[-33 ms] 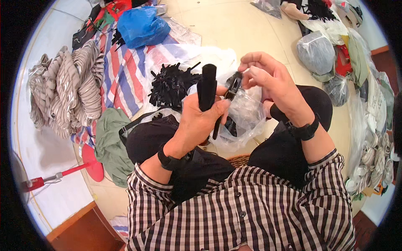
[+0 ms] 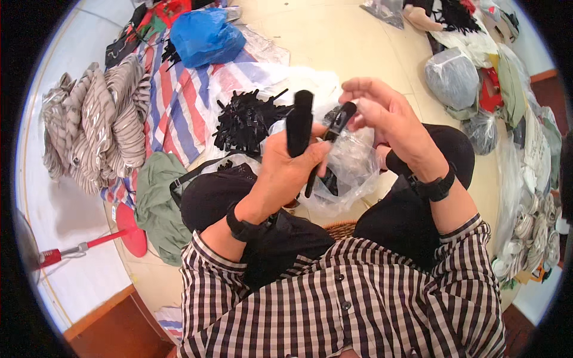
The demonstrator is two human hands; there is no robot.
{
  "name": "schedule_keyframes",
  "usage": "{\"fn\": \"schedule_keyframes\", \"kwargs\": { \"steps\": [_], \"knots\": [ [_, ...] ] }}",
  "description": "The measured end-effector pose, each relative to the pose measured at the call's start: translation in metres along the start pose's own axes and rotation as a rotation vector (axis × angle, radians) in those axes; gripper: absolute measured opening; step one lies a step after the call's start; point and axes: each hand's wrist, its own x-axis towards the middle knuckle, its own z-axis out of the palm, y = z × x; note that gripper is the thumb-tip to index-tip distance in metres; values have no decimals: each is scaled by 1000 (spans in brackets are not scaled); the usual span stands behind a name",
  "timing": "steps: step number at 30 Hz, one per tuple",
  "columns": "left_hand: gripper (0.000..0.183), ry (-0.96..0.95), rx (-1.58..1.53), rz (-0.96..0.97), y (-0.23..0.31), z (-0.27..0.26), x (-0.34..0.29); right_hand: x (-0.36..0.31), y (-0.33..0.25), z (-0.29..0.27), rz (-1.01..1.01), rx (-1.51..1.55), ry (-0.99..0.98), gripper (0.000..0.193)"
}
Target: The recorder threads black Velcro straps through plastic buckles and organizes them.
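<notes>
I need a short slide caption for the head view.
Seated person's left hand grips a black bar; right hand pinches a black strip.

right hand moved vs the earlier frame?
No. The right hand sits at the same spot against the clear plastic bag and the pile of black pieces behind it, fingers pinching the same thin black piece.

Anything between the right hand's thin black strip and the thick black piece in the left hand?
Nothing visible. The right hand pinches the thin black strip at its top end, and the left hand grips the thick black piece upright beside it. Only a narrow open gap separates them; the clear plastic bag lies behind and below.
</notes>
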Motion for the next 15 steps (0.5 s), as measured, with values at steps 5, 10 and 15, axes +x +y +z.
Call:
{"fn": "schedule_keyframes", "kwargs": {
  "steps": [5,10,15],
  "knots": [
    [9,-80,125,8,4,1,7,-7,2,3,113,-241,-246,14],
    [8,-59,40,-99,-3,2,12,-5,20,5,-47,-574,-90,9],
    [16,192,677,349,-8,-13,13,27,44,-23,-58,-508,111,13]
  ]
}}
